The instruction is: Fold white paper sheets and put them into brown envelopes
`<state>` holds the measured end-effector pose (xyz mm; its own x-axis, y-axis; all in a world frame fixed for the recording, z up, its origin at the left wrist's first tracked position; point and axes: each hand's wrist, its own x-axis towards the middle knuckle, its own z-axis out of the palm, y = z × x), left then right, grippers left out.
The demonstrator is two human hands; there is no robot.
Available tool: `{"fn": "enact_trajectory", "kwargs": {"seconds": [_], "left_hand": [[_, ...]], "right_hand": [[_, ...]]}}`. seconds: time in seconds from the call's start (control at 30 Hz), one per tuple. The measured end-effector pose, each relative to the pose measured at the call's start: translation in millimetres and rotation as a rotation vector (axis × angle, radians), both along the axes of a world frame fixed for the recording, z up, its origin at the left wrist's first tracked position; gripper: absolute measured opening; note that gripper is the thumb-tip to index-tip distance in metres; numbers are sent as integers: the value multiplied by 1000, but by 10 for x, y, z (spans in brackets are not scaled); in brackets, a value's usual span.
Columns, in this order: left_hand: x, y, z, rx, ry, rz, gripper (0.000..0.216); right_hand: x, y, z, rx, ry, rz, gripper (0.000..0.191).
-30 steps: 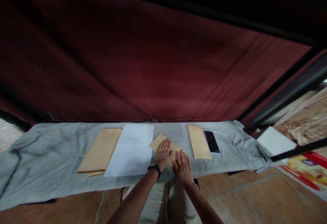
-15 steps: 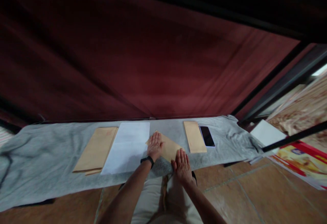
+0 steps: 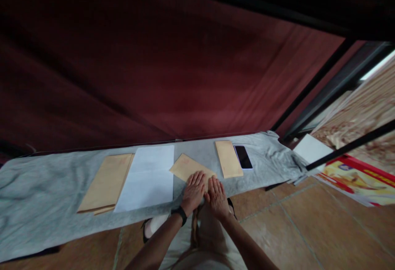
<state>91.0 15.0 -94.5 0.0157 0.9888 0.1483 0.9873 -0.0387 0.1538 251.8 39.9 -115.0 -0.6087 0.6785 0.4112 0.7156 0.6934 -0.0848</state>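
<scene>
A brown paper envelope (image 3: 185,166) lies at a slant on the grey cloth in front of me. My left hand (image 3: 194,192), with a dark band on the wrist, rests flat on its near part, fingers stretched out. Beside it my right hand (image 3: 217,196) lies flat at the envelope's right end, fingers extended. The two hands nearly touch and cover the envelope's near right portion. Left of the envelope is a white paper sheet (image 3: 151,179) with a faint crease across it. Another brown envelope (image 3: 228,160) lies to the right.
A stack of brown envelopes (image 3: 106,183) lies left of the white sheet. A phone (image 3: 243,157) sits at the right. The grey cloth (image 3: 55,196) covers a long narrow surface against a dark red panel (image 3: 185,77). A red and yellow box (image 3: 358,179) stands on the right.
My left hand has slid from the envelope's far left part down to its near right part, close to my right hand. The camera view has shifted slightly.
</scene>
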Motion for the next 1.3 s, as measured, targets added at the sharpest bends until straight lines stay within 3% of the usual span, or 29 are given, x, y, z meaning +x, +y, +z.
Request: {"fn": "enact_trajectory", "kwargs": {"seconds": [0.23,0.37,0.43,0.7,0.9,1.03,1.3], "left_hand": [[22,-226,80,12,-6,-35,52],[92,-284,79,15,14,-26,52],[107,-290,77,7,16,-29,52],[163,-358,39,-87,-44,29,60],[267,-326,184,-60,-81,85,66],[236,-250,244,3,-126,25,66],[37,-368,211,21,-54,10,50]], "right_hand": [[217,187,167,-189,37,83,44],[11,485,399,-426,149,-116,40],[-112,627,501,-638,264,-216,35],[-219,923,593,-885,504,-321,11],[-102,868,583,-1148,798,-368,32],[-64,775,532,-1243,960,-398,49],[-73,542,391,-1349,894,-270,49]]}}
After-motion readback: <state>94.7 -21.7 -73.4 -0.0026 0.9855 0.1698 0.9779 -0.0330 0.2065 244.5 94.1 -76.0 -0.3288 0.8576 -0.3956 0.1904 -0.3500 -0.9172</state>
